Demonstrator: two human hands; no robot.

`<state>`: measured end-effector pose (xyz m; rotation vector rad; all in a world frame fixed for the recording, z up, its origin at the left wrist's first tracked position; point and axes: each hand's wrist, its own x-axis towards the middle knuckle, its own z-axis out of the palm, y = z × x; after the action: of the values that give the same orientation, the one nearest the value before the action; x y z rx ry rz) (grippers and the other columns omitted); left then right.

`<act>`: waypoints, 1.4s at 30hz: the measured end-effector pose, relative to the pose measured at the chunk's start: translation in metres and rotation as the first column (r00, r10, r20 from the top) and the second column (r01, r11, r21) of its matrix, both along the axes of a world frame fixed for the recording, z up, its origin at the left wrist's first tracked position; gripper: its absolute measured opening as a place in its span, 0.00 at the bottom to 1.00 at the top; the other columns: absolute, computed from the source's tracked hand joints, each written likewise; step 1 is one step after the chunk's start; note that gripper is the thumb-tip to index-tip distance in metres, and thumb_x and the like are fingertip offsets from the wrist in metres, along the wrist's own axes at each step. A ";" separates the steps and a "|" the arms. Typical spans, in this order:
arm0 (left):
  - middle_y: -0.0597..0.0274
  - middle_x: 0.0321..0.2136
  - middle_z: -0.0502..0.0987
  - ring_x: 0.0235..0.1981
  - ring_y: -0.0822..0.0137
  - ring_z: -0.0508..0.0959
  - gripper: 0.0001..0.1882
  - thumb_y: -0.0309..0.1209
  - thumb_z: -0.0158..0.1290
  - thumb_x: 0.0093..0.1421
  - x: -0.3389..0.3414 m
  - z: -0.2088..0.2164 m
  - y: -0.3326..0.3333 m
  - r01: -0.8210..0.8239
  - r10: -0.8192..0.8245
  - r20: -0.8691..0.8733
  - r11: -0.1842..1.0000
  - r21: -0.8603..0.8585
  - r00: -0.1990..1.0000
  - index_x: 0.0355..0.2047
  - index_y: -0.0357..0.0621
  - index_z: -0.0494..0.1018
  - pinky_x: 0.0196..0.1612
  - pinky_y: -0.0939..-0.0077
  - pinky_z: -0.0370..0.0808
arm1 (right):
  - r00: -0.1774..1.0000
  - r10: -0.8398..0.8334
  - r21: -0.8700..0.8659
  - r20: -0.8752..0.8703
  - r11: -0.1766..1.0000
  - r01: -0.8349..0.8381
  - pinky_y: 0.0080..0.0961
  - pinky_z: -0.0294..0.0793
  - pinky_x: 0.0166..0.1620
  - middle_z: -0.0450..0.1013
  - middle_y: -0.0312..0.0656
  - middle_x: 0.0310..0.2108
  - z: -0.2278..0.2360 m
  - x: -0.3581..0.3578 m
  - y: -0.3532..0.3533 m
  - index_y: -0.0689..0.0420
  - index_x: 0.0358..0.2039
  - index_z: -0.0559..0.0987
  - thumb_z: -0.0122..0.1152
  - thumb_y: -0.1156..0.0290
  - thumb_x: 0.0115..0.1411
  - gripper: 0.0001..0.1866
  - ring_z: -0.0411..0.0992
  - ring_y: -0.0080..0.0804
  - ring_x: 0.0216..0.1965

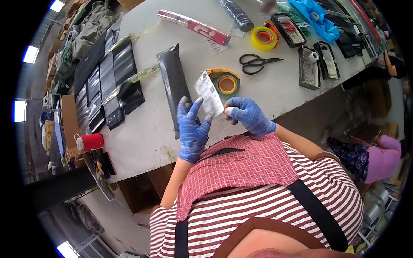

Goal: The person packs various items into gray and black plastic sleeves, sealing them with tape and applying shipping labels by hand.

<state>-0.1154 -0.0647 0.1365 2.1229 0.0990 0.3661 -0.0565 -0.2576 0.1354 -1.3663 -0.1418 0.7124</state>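
A white printed label is pinched at its lower right corner by my right hand, gloved in blue. My left hand, in a matching glove, has its fingers spread beside the label's lower left edge; whether a fingertip touches the label I cannot tell. Beneath and beyond those fingers lies a long dark grey plastic package, flat on the table with its near end partly covered. Just behind the label is a yellow-and-green tape dispenser, partly hidden by it. Black-handled scissors rest farther right.
Black plastic bags overlap on the white table's left side, near a red twine spool. A red wrapped roll, yellow tape and small open boxes lie farther off. A person in purple is at right.
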 end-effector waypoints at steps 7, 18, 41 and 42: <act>0.63 0.30 0.78 0.30 0.75 0.76 0.11 0.31 0.60 0.59 -0.014 0.009 0.015 0.073 -0.295 -0.279 0.795 -0.603 0.914 0.40 0.38 0.78 0.33 0.82 0.73 | 0.954 0.031 -0.048 0.298 0.999 -0.017 0.21 0.73 0.33 0.74 0.39 0.26 0.001 -0.016 0.032 0.63 0.35 0.78 0.56 0.70 0.61 0.09 0.71 0.22 0.26; 0.59 0.28 0.78 0.22 0.72 0.78 0.09 0.32 0.50 0.65 0.018 -0.007 0.118 -0.198 -0.268 -0.426 0.598 -0.777 0.864 0.39 0.38 0.73 0.24 0.83 0.74 | 0.728 0.238 -0.590 0.643 0.759 0.274 0.38 0.71 0.30 0.73 0.49 0.22 -0.012 -0.010 0.002 0.58 0.24 0.76 0.59 0.69 0.52 0.06 0.72 0.47 0.25; 0.53 0.68 0.50 0.69 0.46 0.51 0.25 0.39 0.47 0.64 0.145 -0.099 0.128 0.252 -0.030 -0.323 0.694 0.674 0.946 0.61 0.56 0.64 0.62 0.47 0.61 | 0.879 0.371 -0.915 0.300 0.373 0.155 0.43 0.73 0.38 0.75 0.53 0.32 -0.110 -0.020 -0.104 0.56 0.32 0.79 0.56 0.62 0.54 0.12 0.74 0.54 0.34; 0.53 0.70 0.45 0.70 0.46 0.48 0.27 0.41 0.46 0.65 0.155 -0.103 0.120 0.169 0.105 -0.352 0.727 0.665 0.930 0.64 0.59 0.61 0.63 0.43 0.59 | 0.831 0.328 -0.846 0.450 0.453 0.280 0.43 0.73 0.36 0.75 0.54 0.31 -0.096 0.011 -0.081 0.57 0.31 0.78 0.56 0.63 0.54 0.11 0.73 0.55 0.33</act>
<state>0.0399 0.0558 0.0331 2.9249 0.1600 -0.0544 -0.0453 -0.3386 0.0391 -2.6472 -0.2762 0.3377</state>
